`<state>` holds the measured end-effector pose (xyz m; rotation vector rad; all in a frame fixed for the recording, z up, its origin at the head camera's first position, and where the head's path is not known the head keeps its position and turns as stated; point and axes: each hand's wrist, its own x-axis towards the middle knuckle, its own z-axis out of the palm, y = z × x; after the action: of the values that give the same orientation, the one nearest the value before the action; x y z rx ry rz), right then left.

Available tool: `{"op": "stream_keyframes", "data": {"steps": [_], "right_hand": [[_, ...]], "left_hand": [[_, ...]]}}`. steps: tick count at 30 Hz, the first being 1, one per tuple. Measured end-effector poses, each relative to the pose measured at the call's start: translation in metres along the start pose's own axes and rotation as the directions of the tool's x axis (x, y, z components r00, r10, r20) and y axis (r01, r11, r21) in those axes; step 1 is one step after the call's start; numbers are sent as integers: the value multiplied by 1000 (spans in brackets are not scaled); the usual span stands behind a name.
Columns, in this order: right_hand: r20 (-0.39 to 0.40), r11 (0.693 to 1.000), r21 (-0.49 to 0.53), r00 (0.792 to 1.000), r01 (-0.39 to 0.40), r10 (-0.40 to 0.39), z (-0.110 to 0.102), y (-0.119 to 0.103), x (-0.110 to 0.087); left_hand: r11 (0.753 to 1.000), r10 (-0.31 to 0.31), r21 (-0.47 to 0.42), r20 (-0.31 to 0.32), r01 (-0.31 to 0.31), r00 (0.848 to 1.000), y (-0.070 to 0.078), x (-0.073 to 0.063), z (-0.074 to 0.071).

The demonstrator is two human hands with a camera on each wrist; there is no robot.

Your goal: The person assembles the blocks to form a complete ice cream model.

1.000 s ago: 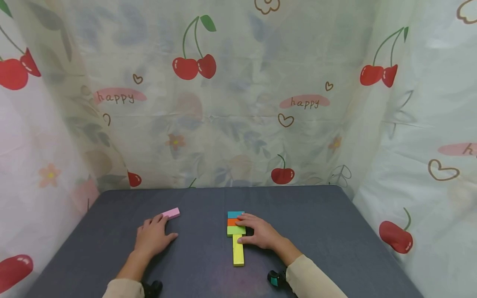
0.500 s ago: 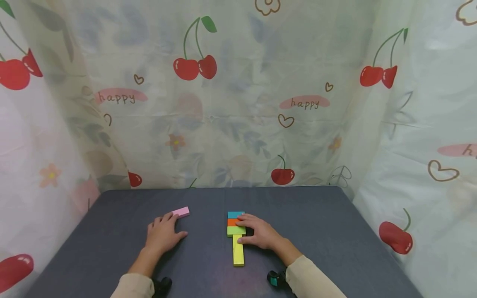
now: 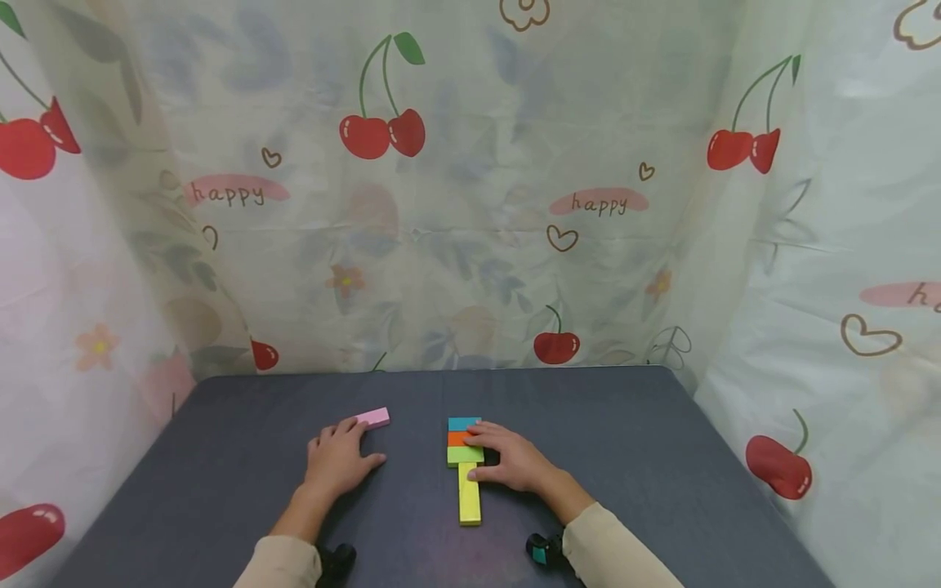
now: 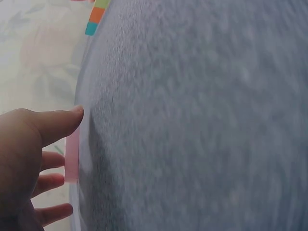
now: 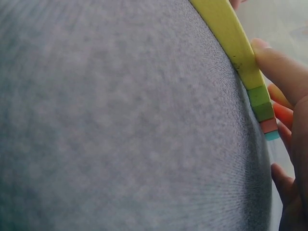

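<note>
In the head view a pink block (image 3: 376,417) lies slightly slanted on the table, the fingertips of my left hand (image 3: 336,461) at its near left end. That hand's thumb is spread away, and its fingers stay extended beside the pink block (image 4: 72,161) in the left wrist view. Right of it, a blue block (image 3: 462,424), an orange block (image 3: 457,438) and a green block (image 3: 463,453) lie flat in a row, touching. A yellow block (image 3: 469,500) runs lengthwise toward me from the green one. My right hand (image 3: 518,461) rests its fingertips on the row and its thumb on the yellow block.
The table (image 3: 625,457) has a dark grey cover. Curtains (image 3: 470,204) printed with cherries hang behind it and along both sides. Black wrist devices (image 3: 544,551) sit under both sleeves.
My left hand has slid to the right along the table, and the pink block has moved right with it, toward the coloured row. My right hand and the row have stayed in place.
</note>
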<state>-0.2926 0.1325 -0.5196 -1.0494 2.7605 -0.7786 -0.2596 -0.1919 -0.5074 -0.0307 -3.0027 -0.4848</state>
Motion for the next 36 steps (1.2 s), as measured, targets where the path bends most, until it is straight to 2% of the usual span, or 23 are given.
{"op": "stream_keyframes", "data": {"steps": [12, 22, 36], "right_hand": [[-8, 1000, -1, 1000, 7, -7, 2, 2, 0], [-13, 1000, 7, 1000, 18, -18, 2, 3, 0], [-7, 1000, -11, 1000, -7, 7, 0, 1, 1]], "left_hand": [[999, 32, -20, -1, -32, 999, 16, 4, 7], [1000, -4, -18, 2, 4, 1000, 32, 5, 13], [999, 15, -37, -21, -16, 1000, 55, 4, 23]]}}
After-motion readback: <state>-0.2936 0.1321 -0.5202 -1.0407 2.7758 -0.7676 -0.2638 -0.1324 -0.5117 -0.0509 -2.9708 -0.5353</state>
